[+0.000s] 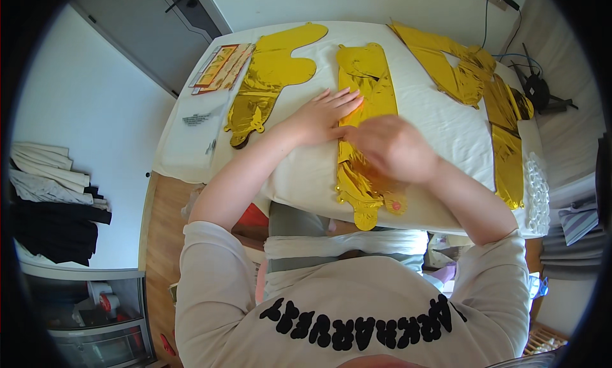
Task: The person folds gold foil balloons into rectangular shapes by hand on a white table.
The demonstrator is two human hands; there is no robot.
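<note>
Lying on the white tablecloth (299, 170) between other gold balloons (274, 68), the gold foil balloon (380, 99) is touched by the flat, unclenched left hand (324, 118). Just beside it, the right hand (395, 149) is seen curled and blurred over the foil; whether anything is gripped cannot be told.

The shirt (350, 288) is off-white and loose, its short, wide sleeves (215, 275) ending near the elbows. Puffy black letters (364, 333) arc across the chest. Grey-green trousers (290, 220) show; both hands (322, 117) are bare.
</note>
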